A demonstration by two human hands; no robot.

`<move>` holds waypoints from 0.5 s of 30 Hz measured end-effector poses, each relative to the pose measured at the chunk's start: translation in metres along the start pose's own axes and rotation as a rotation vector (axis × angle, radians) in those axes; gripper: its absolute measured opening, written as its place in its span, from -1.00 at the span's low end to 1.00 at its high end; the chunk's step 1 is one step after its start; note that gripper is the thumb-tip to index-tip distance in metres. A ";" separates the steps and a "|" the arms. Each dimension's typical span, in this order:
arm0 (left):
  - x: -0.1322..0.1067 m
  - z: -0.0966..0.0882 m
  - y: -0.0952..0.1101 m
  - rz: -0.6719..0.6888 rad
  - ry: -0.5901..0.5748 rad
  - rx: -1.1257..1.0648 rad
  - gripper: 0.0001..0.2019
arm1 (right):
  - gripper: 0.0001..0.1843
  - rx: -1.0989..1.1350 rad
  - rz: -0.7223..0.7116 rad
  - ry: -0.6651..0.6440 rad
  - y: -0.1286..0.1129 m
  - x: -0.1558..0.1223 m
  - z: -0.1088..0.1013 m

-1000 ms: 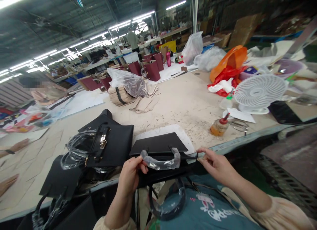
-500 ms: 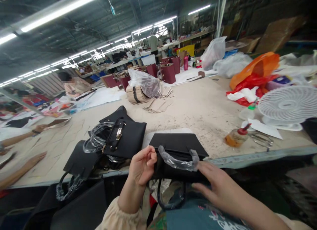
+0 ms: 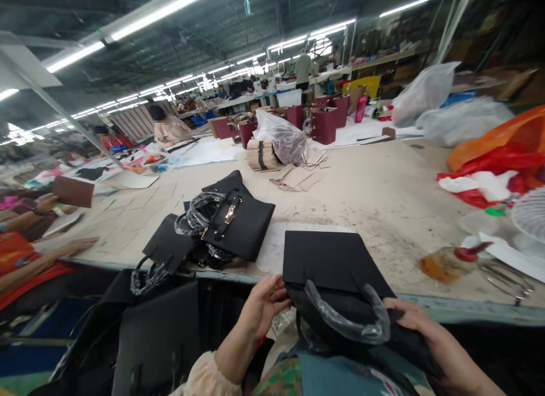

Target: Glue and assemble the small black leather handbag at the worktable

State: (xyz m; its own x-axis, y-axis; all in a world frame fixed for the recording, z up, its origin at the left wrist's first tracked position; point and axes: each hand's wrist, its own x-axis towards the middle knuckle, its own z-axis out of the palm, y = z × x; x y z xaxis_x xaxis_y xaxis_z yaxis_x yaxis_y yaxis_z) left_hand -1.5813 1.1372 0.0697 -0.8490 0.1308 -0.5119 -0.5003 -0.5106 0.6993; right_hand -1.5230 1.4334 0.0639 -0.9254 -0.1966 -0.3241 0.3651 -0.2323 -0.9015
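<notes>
A black handbag (image 3: 332, 265) lies at the table's near edge, its flap flat on the tabletop and its plastic-wrapped handle (image 3: 344, 319) hanging toward me. My left hand (image 3: 264, 308) grips the bag's left edge with curled fingers. My right hand (image 3: 426, 333) holds the bag's right side from below, fingers wrapped on the dark leather. A second black handbag (image 3: 238, 220) with a gold clasp and wrapped handles lies to the left on the table.
More black bags (image 3: 157, 339) hang off the table edge at lower left. A glue bottle (image 3: 447, 262) and scissors (image 3: 506, 276) lie to the right, near a white fan (image 3: 530, 214) and orange bags (image 3: 502, 140). Other people's arms (image 3: 46, 259) rest at the left. Cardboard stacks (image 3: 264, 154) sit farther back.
The view has swung left. The bag has turned so its flap lies flatter on the table, and my right hand has slid under its right side.
</notes>
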 end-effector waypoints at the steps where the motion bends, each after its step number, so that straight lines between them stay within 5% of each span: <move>1: -0.003 -0.002 -0.006 -0.108 -0.088 -0.014 -0.71 | -0.78 0.050 0.041 -0.060 0.001 -0.001 0.003; 5: -0.013 0.004 -0.032 -0.243 -0.488 -0.013 -0.36 | -0.72 0.145 0.104 -0.215 0.011 0.007 0.030; 8: -0.011 0.014 -0.042 -0.206 -0.597 0.039 -0.27 | -0.70 0.207 0.053 -0.297 0.014 0.019 0.054; 12: 0.005 0.022 -0.040 -0.201 -0.398 0.099 -0.63 | -0.69 0.119 0.005 -0.409 0.006 0.024 0.069; 15: 0.014 0.017 -0.038 -0.295 -0.073 0.059 -0.85 | -0.59 -0.049 -0.032 -0.410 0.002 0.015 0.056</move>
State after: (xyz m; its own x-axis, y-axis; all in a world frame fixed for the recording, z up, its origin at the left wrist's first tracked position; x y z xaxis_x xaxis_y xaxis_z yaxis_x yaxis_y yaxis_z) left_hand -1.5775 1.1729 0.0445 -0.6744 0.3283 -0.6613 -0.7343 -0.3916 0.5544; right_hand -1.5307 1.3770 0.0732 -0.8153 -0.5555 -0.1634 0.3221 -0.2006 -0.9252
